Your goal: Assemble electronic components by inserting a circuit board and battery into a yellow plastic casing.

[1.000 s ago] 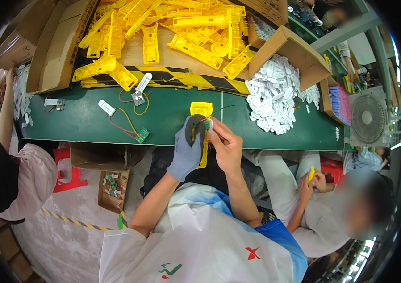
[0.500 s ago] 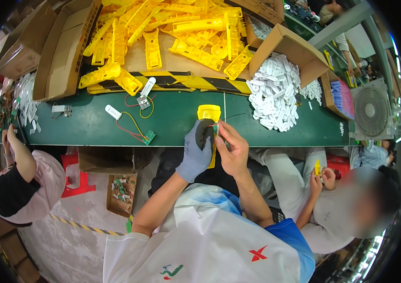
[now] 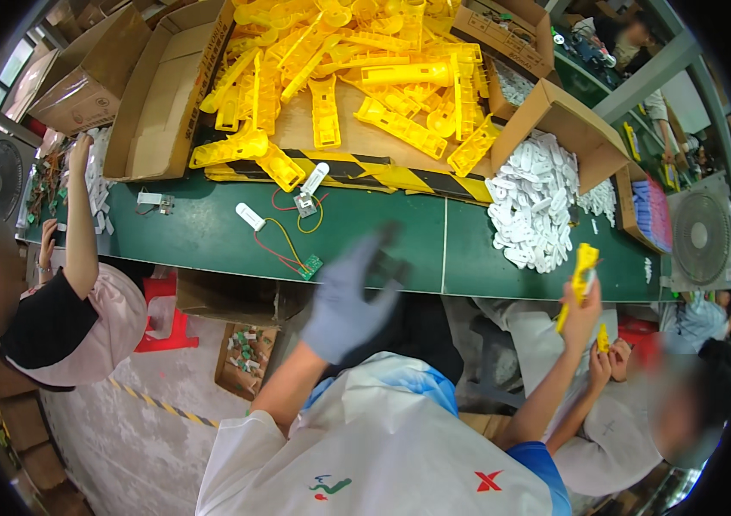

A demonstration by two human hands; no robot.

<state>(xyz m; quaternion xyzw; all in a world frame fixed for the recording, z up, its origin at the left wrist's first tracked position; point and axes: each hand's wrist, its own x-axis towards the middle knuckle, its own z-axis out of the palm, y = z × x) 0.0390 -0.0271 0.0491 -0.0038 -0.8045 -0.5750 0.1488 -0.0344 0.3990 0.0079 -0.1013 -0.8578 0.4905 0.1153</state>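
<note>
My left hand (image 3: pixel 350 305), in a grey glove with dark fingertips, is over the front edge of the green table, blurred by motion. Its thumb and fingers are apart and hold nothing. Out to the right, my bare right hand (image 3: pixel 581 316) grips a long yellow plastic housing (image 3: pixel 586 261), held upright in front of the table edge. Nearest to the glove lies a small green circuit board (image 3: pixel 310 267), wired in red and yellow to a white oblong piece (image 3: pixel 250 217). Behind it, a metal-cased module (image 3: pixel 305 205) is wired to another white piece (image 3: pixel 316 178).
Many yellow housings (image 3: pixel 324 112) are heaped behind a black-and-yellow taped edge (image 3: pixel 357 169). White plastic parts (image 3: pixel 525 206) spill from a cardboard box (image 3: pixel 585 129) at right. A co-worker's hands (image 3: pixel 611 361) are close to my right arm. Another person (image 3: pixel 82 301) sits at left.
My hands have separated. The right carried the yellow housing away to the right, and the left let go and moved slightly left. The view has shifted, and the left co-worker's arm is raised.
</note>
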